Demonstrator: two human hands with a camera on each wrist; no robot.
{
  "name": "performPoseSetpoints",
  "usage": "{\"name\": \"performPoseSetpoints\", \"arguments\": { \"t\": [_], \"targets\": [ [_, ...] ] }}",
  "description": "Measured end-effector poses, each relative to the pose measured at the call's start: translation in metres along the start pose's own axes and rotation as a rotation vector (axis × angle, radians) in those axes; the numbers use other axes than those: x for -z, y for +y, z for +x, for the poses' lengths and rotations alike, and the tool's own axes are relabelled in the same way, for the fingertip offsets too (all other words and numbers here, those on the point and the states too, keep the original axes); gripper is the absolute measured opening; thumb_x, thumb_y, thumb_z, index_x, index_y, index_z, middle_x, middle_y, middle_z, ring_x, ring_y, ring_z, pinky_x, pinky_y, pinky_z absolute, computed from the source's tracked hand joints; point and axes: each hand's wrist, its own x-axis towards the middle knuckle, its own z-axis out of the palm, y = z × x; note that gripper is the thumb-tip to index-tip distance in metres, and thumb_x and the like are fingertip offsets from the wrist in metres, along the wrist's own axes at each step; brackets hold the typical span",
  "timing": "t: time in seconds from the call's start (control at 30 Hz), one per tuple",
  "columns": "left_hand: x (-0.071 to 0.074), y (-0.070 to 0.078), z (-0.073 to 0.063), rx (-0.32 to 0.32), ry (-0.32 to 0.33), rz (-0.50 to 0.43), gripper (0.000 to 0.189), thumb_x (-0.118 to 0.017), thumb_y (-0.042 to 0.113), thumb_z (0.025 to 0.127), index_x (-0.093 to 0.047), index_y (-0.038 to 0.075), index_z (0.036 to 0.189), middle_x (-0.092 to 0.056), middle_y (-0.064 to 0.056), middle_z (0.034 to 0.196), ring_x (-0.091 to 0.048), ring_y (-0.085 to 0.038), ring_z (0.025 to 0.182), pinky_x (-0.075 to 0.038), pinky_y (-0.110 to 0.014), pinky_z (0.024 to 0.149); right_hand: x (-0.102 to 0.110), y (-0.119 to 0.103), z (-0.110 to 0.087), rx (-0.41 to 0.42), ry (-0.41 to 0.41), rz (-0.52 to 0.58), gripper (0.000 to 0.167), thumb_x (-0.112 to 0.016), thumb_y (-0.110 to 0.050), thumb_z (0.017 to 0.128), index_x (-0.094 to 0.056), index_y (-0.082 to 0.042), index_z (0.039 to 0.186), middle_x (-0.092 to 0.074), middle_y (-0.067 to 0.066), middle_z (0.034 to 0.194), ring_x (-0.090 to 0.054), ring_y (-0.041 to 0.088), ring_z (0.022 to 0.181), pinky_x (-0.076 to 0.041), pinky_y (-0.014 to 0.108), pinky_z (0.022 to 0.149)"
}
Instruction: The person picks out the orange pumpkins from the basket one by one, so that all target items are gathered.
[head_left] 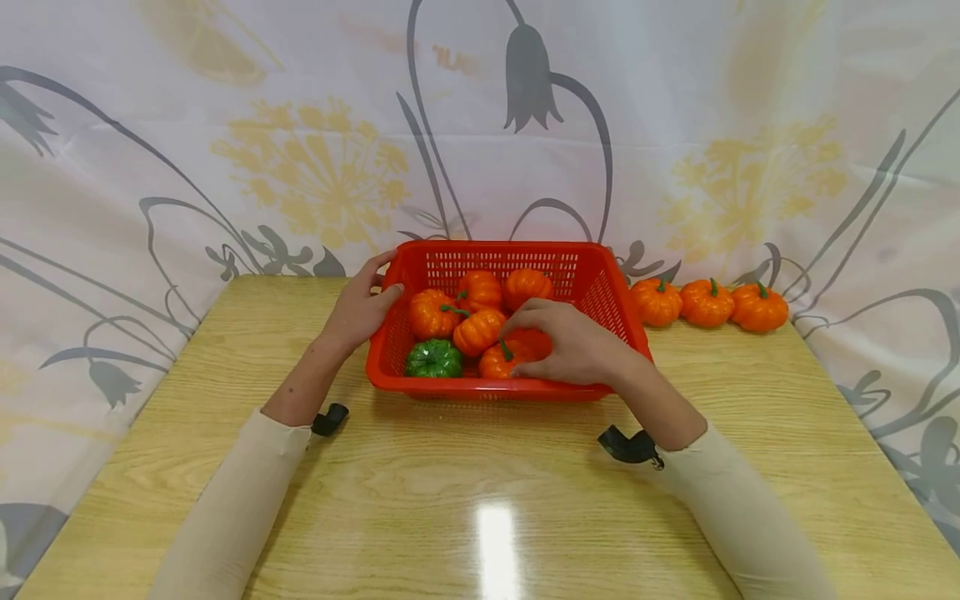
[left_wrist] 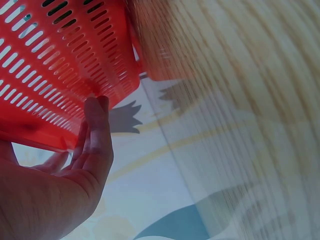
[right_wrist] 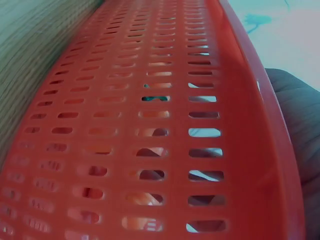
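Observation:
A red slotted plastic basket (head_left: 495,386) stands on the table, holding several small orange toy pumpkins (head_left: 433,314) and one green pumpkin (head_left: 433,358). My left hand (head_left: 362,307) grips the basket's left rim; in the left wrist view its fingers (left_wrist: 100,132) lie against the outer slotted wall. Reaching over the front right rim, my right hand (head_left: 573,342) has its thumb and fingers curled around an orange pumpkin (head_left: 495,363) with a green stem, low in the basket near the front. The right wrist view is mostly filled by the basket wall (right_wrist: 240,150), which hides the fingertips.
Three more orange pumpkins (head_left: 707,302) sit in a row on the table right of the basket. A floral cloth (head_left: 465,150) hangs behind the wooden table (head_left: 420,500). Black wrist mounts (head_left: 628,446) show under both forearms.

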Motion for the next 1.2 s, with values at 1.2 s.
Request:
{"name": "performPoseSetpoints", "arguments": {
  "t": [1.2],
  "targets": [
    [0.0004, 0.0030, -0.0009, 0.002, -0.002, -0.022, 0.064, -0.052, 0.020, 0.110, -0.029, 0.022, 0.170, -0.056, -0.026, 0.137, -0.067, -0.041, 0.112, -0.064, -0.050, 0.089, -0.0003, 0.0081, 0.0096, -0.035, -0.167, -0.002, 0.040, -0.087, -0.017, 0.089, -0.070, -0.015, 0.126, -0.069, 0.000, 0.125, -0.062, 0.025, 0.113, -0.054, 0.045, 0.102]
  ]
}}
